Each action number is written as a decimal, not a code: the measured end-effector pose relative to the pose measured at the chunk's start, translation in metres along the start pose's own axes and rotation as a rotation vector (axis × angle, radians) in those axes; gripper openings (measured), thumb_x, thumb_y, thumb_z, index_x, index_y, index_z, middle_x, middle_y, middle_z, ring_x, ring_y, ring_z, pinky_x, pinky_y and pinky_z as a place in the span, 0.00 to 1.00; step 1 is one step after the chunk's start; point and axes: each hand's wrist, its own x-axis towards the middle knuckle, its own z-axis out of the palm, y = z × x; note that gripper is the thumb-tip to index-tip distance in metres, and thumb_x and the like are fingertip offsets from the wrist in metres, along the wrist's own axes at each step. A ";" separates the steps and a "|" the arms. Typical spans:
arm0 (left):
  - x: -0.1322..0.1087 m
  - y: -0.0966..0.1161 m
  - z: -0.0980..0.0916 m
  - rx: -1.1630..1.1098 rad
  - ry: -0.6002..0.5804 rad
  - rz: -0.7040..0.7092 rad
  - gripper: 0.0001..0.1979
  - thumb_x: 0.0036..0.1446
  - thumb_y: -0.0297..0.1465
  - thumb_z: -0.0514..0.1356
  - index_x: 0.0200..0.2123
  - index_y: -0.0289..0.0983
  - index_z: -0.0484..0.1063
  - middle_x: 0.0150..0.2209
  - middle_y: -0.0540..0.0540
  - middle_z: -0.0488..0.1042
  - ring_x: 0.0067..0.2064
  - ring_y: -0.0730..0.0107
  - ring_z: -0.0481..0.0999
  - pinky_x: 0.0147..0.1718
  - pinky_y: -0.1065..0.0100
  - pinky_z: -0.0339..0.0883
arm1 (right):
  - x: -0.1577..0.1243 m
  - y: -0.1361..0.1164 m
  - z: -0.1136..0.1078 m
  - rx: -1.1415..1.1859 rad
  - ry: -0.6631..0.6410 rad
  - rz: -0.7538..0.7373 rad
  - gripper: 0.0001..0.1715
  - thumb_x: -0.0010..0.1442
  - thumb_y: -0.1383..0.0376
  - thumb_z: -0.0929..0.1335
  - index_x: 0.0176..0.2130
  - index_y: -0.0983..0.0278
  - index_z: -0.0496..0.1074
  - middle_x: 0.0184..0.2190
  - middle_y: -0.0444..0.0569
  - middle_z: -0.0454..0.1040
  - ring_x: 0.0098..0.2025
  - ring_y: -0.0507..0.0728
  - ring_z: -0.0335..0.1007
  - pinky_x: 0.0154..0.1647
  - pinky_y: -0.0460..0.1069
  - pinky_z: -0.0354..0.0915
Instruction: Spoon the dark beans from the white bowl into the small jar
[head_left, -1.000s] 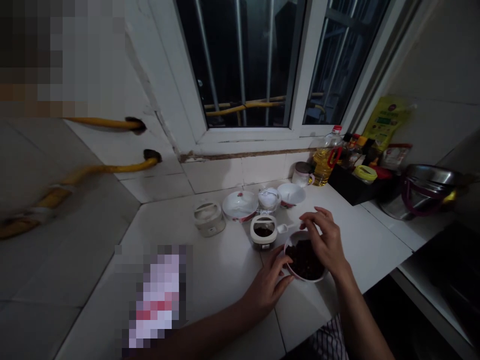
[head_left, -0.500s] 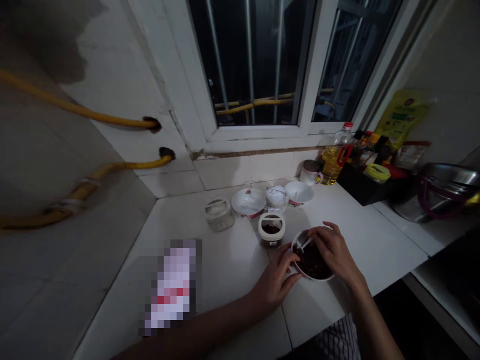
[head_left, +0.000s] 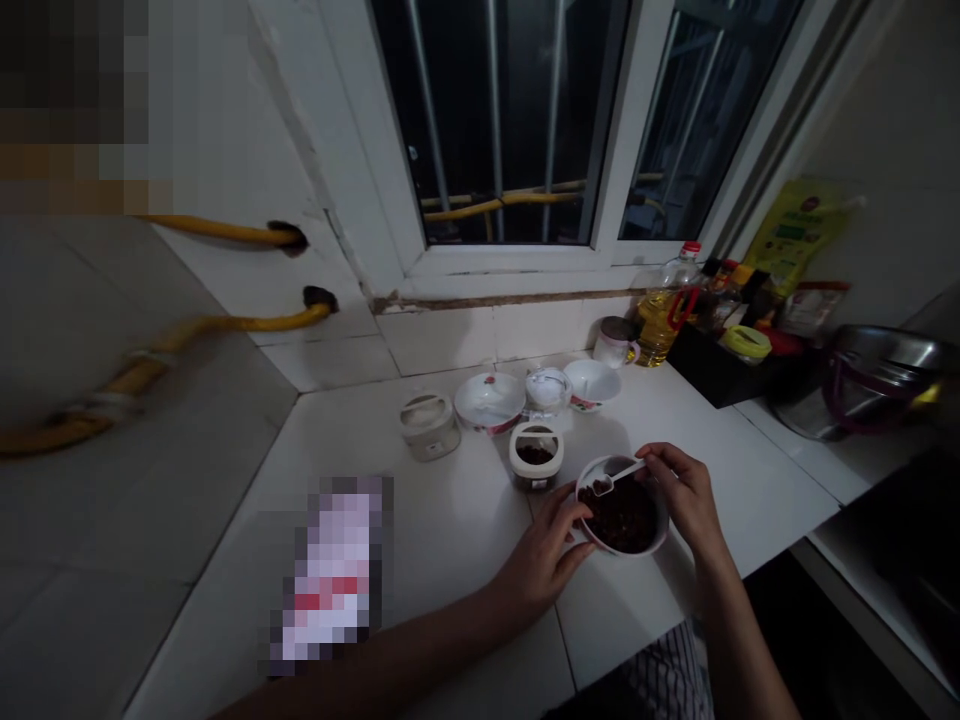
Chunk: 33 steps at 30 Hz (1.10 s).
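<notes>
A white bowl (head_left: 660,540) with dark reddish-brown, crumbly contents (head_left: 626,515) stands on the white tiled counter. My left hand (head_left: 551,545) grips its left side, thumb low and fingers at the rim. Between the thumb and fingers of my right hand (head_left: 679,490) is the handle of a small white spoon (head_left: 615,476). The spoon's head lies over the left part of the bowl, with a little dark stuff in or under it. Just behind the bowl sits a lidded clear jar (head_left: 535,458) with similar dark contents.
Farther back are another lidded jar (head_left: 430,428), two white bowls, one shallow (head_left: 489,402) and one deeper (head_left: 592,384), and a small container (head_left: 547,390). An oil bottle (head_left: 658,325), a black condiment box (head_left: 705,365) and a steel pot (head_left: 847,400) line the right. A blurred-out item (head_left: 330,570) lies left.
My right hand has drawn back to the right, uncovering more of the bowl's contents. The spoon now lies flatter, its head raised into view near the left rim.
</notes>
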 end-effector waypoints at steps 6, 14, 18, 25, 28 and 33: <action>0.001 0.003 -0.001 0.007 -0.003 -0.019 0.12 0.63 0.28 0.54 0.49 0.41 0.62 0.62 0.38 0.56 0.54 0.61 0.69 0.45 0.64 0.73 | 0.000 0.004 -0.001 -0.098 0.026 -0.103 0.15 0.58 0.55 0.64 0.31 0.61 0.74 0.22 0.47 0.75 0.35 0.61 0.71 0.46 0.56 0.62; 0.000 0.001 0.000 -0.004 -0.001 -0.007 0.13 0.63 0.28 0.54 0.50 0.41 0.61 0.62 0.38 0.56 0.53 0.61 0.70 0.45 0.64 0.73 | 0.001 0.008 0.000 -0.221 0.017 -0.243 0.13 0.60 0.57 0.63 0.32 0.58 0.74 0.21 0.43 0.75 0.35 0.60 0.71 0.58 0.61 0.54; 0.000 0.001 0.000 0.001 -0.007 -0.014 0.12 0.62 0.28 0.54 0.50 0.41 0.62 0.62 0.38 0.56 0.51 0.62 0.71 0.44 0.64 0.73 | 0.000 0.006 0.001 -0.179 0.055 -0.165 0.14 0.58 0.56 0.63 0.31 0.59 0.75 0.21 0.46 0.75 0.38 0.62 0.72 0.51 0.58 0.60; 0.000 -0.001 0.001 0.021 0.006 -0.003 0.12 0.63 0.29 0.54 0.50 0.41 0.62 0.61 0.37 0.57 0.55 0.60 0.69 0.45 0.64 0.73 | -0.001 0.008 0.000 -0.003 0.037 -0.003 0.15 0.55 0.55 0.65 0.30 0.63 0.74 0.20 0.46 0.74 0.29 0.58 0.70 0.33 0.50 0.63; 0.000 -0.001 0.001 0.022 0.007 -0.010 0.12 0.63 0.29 0.54 0.50 0.41 0.62 0.62 0.38 0.57 0.54 0.61 0.70 0.45 0.65 0.73 | 0.002 0.007 0.000 0.096 0.044 0.034 0.14 0.53 0.55 0.67 0.30 0.63 0.74 0.19 0.45 0.73 0.26 0.56 0.69 0.31 0.50 0.62; 0.000 0.001 0.001 0.023 0.017 -0.005 0.11 0.62 0.28 0.54 0.49 0.41 0.63 0.61 0.38 0.58 0.48 0.64 0.72 0.44 0.65 0.73 | 0.013 -0.011 0.007 0.191 0.084 -0.031 0.12 0.54 0.57 0.67 0.32 0.63 0.74 0.20 0.44 0.74 0.27 0.55 0.71 0.35 0.50 0.64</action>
